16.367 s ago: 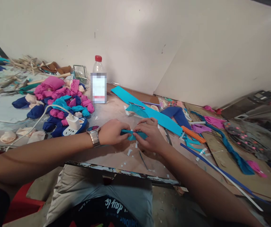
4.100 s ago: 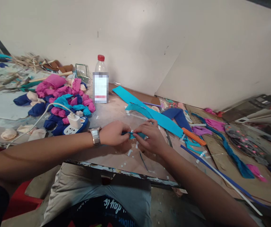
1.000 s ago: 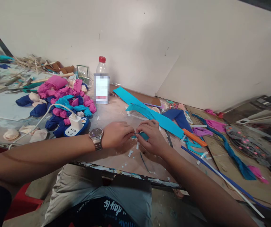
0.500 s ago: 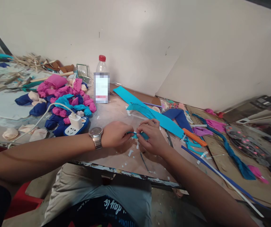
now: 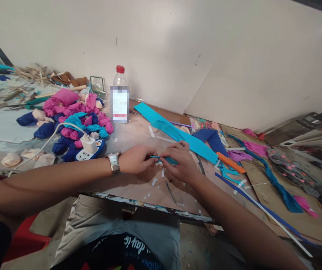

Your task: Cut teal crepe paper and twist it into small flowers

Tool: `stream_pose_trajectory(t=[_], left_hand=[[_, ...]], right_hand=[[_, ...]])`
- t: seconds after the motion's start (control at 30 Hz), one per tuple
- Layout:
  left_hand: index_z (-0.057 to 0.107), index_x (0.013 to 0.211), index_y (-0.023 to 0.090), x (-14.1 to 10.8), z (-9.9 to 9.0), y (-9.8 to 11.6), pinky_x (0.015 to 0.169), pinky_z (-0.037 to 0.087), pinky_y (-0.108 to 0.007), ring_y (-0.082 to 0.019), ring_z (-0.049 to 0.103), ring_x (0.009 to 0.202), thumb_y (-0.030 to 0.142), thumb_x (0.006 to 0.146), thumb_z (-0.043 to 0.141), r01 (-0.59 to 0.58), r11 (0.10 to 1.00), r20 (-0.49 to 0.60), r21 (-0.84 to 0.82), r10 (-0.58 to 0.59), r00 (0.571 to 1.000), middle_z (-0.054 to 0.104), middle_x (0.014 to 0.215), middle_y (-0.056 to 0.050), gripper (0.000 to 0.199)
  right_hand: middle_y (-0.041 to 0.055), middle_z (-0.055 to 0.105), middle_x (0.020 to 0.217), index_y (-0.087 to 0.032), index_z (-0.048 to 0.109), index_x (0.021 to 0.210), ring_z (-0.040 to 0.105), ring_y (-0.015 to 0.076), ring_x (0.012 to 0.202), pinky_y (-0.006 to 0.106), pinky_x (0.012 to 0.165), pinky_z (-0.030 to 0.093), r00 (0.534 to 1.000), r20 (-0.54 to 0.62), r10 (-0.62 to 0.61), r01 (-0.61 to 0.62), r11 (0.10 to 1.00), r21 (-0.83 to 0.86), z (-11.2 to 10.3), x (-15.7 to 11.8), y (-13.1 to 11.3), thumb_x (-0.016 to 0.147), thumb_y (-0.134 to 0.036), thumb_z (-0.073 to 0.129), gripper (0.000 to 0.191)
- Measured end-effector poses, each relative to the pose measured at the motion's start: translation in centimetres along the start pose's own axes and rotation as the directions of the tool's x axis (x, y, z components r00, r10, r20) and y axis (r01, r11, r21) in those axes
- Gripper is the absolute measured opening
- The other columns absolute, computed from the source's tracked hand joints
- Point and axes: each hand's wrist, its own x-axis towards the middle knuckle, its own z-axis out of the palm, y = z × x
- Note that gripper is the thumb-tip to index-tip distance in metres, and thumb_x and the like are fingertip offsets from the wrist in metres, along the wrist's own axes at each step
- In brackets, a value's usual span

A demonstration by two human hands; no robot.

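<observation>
The left hand (image 5: 136, 159) was nearly closed, thumb and forefinger pinched on one end of a small teal piece (image 5: 155, 156); the right hand (image 5: 180, 161) had its fingers curled and its fingertips closed on the same piece, part of which showed beneath them; the piece lay between the two hands, low over the near part of the counter (image 5: 135, 187), though its full shape was hidden by the fingers. A metal-banded watch (image 5: 114, 163) was on the left wrist; small white scraps (image 5: 154, 182) and a thin dark strip (image 5: 170, 192) lay on the counter near the right hand. Beyond the hands a long bright blue strip (image 5: 200, 146) ran slantwise, its near end close to an orange-handled tool (image 5: 231, 162); a folded dark blue cloth (image 5: 213, 139) lay just beside it. To the left, a heap of pink, blue and cream cloth bundles (image 5: 65, 97) spread over the counter; a white charger (image 5: 88, 142) was plugged into a blue and white socket block (image 5: 86, 153) at the heap's near side; a bottle with a red cap (image 5: 119, 101) stood upright between the heap and the blue strip, near the wall (image 5: 155, 48).
</observation>
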Motion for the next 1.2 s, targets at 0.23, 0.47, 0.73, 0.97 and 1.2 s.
stream_pose_trajectory(t=[0.23,0.47,0.73,0.97,1.2], left_hand=[[0.066,0.080,0.015,0.4,-0.1,-0.4,0.067,0.044,-0.027,-0.015,0.061,0.069,0.041,0.101,0.052,0.029,0.951,0.081,-0.309,-0.005,0.997,0.071,0.074,-0.002,0.036],[0.065,0.080,0.015,0.7,0.0,-0.8,0.062,0.042,-0.025,-0.012,0.058,0.062,0.043,0.101,0.054,0.088,0.915,0.107,-0.393,-0.050,0.993,0.070,0.070,-0.002,0.037],[0.073,0.088,0.017,-0.1,0.1,-0.6,0.064,0.037,-0.027,-0.014,0.060,0.067,0.033,0.099,0.060,-0.094,0.994,-0.131,0.048,0.100,0.986,0.072,0.075,-0.001,0.023],[0.073,0.094,0.017,-0.2,0.5,-0.9,0.068,0.040,-0.030,-0.018,0.068,0.078,0.035,0.107,0.049,-0.235,0.899,-0.123,0.369,0.297,0.947,0.075,0.084,-0.005,0.033],[0.073,0.098,0.018,-0.4,0.5,-0.4,0.069,0.042,-0.029,-0.017,0.067,0.077,0.030,0.104,0.053,-0.221,0.913,-0.147,0.344,0.285,0.947,0.077,0.086,-0.004,0.024]], right_hand=[[-0.0028,0.080,0.084,-0.026,0.070,0.091,0.070,0.0177,0.084,0.045,0.096,0.034,0.992,-0.059,-0.108,0.104,0.992,-0.069,-0.5,0.4,-0.3,0.097,-0.020,0.069,0.008],[-0.0026,0.080,0.085,-0.026,0.071,0.095,0.070,0.0186,0.085,0.045,0.097,0.034,0.988,-0.070,-0.138,0.131,0.987,-0.094,-0.7,0.6,-0.6,0.096,-0.019,0.070,0.008],[-0.0017,0.079,0.086,-0.025,0.070,0.092,0.070,0.0199,0.089,0.046,0.098,0.032,0.997,-0.049,-0.053,0.049,0.995,-0.082,-0.4,0.2,-0.4,0.096,-0.023,0.070,0.005],[0.0002,0.077,0.084,-0.024,0.067,0.090,0.067,0.0233,0.098,0.046,0.097,0.032,1.000,-0.027,0.004,-0.005,0.999,-0.047,-0.4,0.1,-0.6,0.097,-0.024,0.065,0.008],[0.0030,0.074,0.089,-0.023,0.062,0.090,0.062,0.0254,0.105,0.046,0.096,0.030,0.999,0.018,0.044,-0.043,0.999,-0.033,-0.4,0.1,-0.9,0.098,-0.023,0.055,0.010]])
